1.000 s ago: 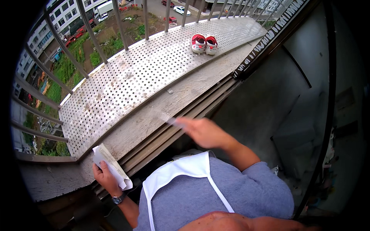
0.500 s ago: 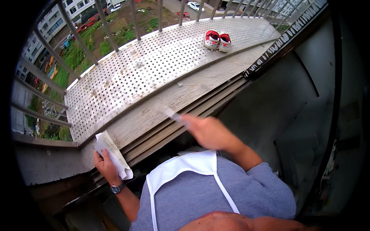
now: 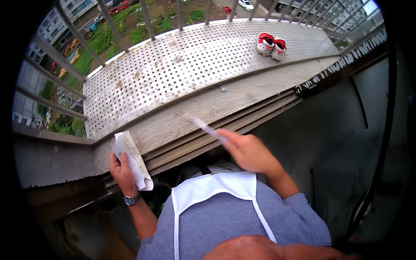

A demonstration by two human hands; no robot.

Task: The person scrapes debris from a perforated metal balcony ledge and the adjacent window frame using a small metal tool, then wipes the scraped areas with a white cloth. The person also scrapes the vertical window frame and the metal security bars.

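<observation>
My right hand (image 3: 248, 149) is closed around a slim pale stick-shaped tool (image 3: 203, 125), blurred by motion; its kind does not show clearly. The tool's far end is over the rough concrete sill (image 3: 167, 123), but whether it touches cannot be told. At the sill's left end, my left hand (image 3: 122, 168) grips a folded white paper carton (image 3: 134, 156) between thumb and fingers. The carton slants, with an open flap at its lower end and its upper end over the sill. A dark watch (image 3: 131, 199) is on my left wrist.
Brown window tracks (image 3: 208, 141) run along the sill's near side. Beyond it lies a perforated metal shelf (image 3: 164, 73) with dirt patches, bearing red and white shoes (image 3: 271, 46). Metal railings (image 3: 147, 19) edge the shelf. A dark window frame (image 3: 342, 65) stands at the right.
The whole view has shifted, so the shelf and shoes appear farther right. Both hands keep hold of their things; the tool is blurred in both frames.
</observation>
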